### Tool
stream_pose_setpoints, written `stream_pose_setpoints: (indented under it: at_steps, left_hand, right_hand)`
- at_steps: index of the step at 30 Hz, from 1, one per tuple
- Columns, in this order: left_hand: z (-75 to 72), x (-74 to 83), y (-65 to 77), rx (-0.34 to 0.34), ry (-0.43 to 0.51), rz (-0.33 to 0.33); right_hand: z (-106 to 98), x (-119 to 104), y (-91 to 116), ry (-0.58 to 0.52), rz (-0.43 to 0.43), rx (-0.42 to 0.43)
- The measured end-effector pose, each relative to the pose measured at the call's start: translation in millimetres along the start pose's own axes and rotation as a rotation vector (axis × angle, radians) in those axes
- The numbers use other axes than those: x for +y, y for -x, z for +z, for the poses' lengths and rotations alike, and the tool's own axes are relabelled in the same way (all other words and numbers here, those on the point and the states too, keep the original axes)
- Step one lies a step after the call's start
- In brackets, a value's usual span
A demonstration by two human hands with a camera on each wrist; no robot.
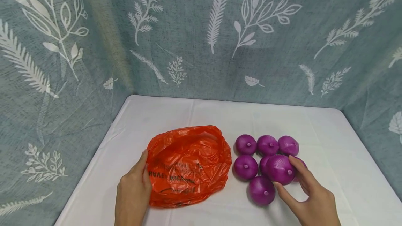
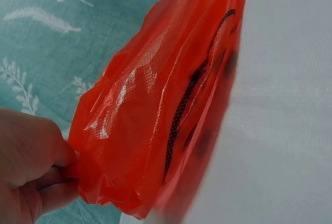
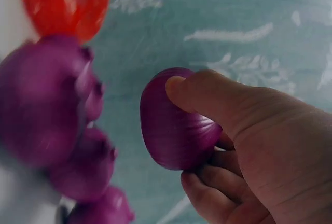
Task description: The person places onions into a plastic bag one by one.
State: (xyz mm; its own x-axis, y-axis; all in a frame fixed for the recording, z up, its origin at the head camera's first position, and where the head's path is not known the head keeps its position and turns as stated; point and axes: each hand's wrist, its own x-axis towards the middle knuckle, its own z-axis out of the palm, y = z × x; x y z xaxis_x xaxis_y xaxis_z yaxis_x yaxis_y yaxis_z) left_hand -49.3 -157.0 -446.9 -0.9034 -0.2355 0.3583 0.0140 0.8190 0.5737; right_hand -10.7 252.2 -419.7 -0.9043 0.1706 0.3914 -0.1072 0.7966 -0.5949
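Note:
My right hand (image 1: 309, 194) grips a purple onion (image 1: 280, 170) between thumb and fingers, held over the other onions in the head view. The right wrist view shows the same onion (image 3: 174, 123) with the thumb across its side, apart from the cluster. Several more purple onions (image 1: 246, 167) sit close together on the right half of the table; the held one partly hides some. My left hand (image 1: 133, 187) pinches the left edge of a red plastic bag (image 1: 188, 170), whose mouth gapes. Dark printing shows on the bag. In the left wrist view, fingers hold the bag's edge (image 2: 104, 182).
A white cloth covers the table (image 1: 163, 111), which has rounded far corners. Behind and at both sides hangs a grey-green curtain (image 1: 194, 65) with white leaf prints. The bag lies left of the onions, with a narrow gap between them.

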Motion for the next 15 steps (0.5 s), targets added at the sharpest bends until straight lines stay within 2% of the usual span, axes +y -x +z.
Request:
stream_pose_setpoints:
  at_steps: [11, 15]
  left_hand:
    - [0.7, -0.9, -0.4, 0.025, 0.004, 0.018]
    - [0.2, -2.1, -0.4, 0.034, 0.012, 0.026]
  right_hand:
    - [10.5, -45.5, -36.9, -0.084, -0.174, -0.053]
    - [17.9, -60.8, -47.9, -0.095, -0.214, -0.07]
